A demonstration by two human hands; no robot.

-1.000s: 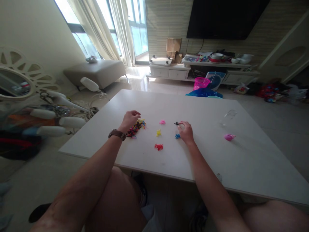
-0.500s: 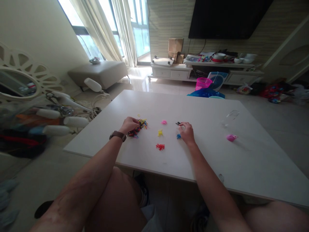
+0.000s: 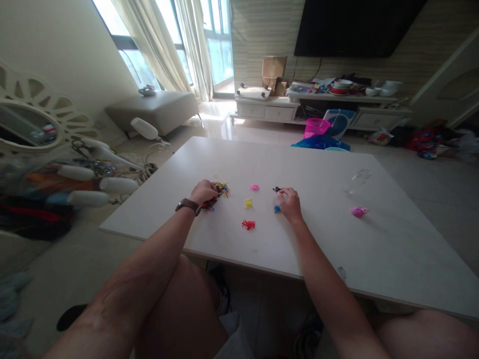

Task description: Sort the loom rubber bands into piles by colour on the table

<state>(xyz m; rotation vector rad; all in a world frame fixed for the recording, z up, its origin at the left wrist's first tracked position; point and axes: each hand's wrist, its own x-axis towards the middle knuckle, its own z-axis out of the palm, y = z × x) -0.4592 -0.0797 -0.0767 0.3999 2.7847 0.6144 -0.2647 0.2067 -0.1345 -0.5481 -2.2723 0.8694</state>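
On the left of the white table (image 3: 318, 169) lies a mixed pile of small colourful rubber bands (image 3: 221, 188). My left hand (image 3: 204, 192), with a dark watch on its wrist, reaches into this pile, fingers bent and drawn together; what sits between the tips is hidden. My right hand (image 3: 290, 203) pinches at the edge of a small black bunch of rubber bands (image 3: 276, 189). Below it, a blue bunch (image 3: 277, 209) is partly covered by that hand. Between the hands are a pink bunch (image 3: 254, 187), a yellow bunch (image 3: 248, 203) and a red bunch (image 3: 248, 225).
Farther right stand a clear plastic box (image 3: 359, 180) and a pink object (image 3: 359, 212). A small clear item (image 3: 342, 272) lies by the near edge. Beyond the table are a pink basket (image 3: 315, 127) and a low cabinet (image 3: 265, 107). A lamp (image 3: 145, 128) rises at left.
My left hand has shifted slightly to the right and deeper over the mixed pile. My right hand stays by the black bunch. The view has tilted a little.
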